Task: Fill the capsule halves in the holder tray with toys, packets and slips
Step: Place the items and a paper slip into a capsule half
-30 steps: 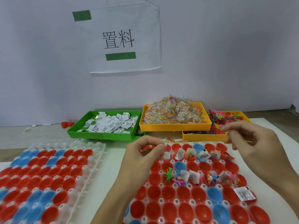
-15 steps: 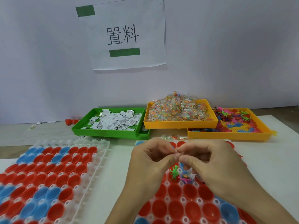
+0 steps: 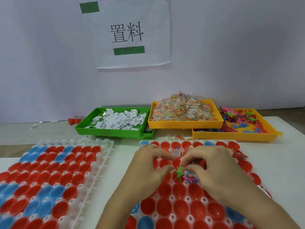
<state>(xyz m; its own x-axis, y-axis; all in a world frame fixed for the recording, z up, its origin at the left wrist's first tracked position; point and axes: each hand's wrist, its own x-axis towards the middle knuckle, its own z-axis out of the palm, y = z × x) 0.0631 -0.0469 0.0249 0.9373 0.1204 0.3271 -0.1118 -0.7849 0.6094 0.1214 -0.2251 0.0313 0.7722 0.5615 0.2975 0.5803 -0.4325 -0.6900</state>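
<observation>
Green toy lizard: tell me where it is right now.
In the head view the green toy lizard sits in a red capsule half of the right holder tray, just below the fingertips of the two hands, left and right.

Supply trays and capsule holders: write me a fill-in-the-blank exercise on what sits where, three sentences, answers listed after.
1. The white paper slips lie in the tray coloured ____.
2. Both hands, the left hand and the right hand, work over the holder tray on the ____ side of the table.
3. The clear packets of coloured beads are heaped in a tray coloured ____.

Missing words: green; right; yellow
</observation>
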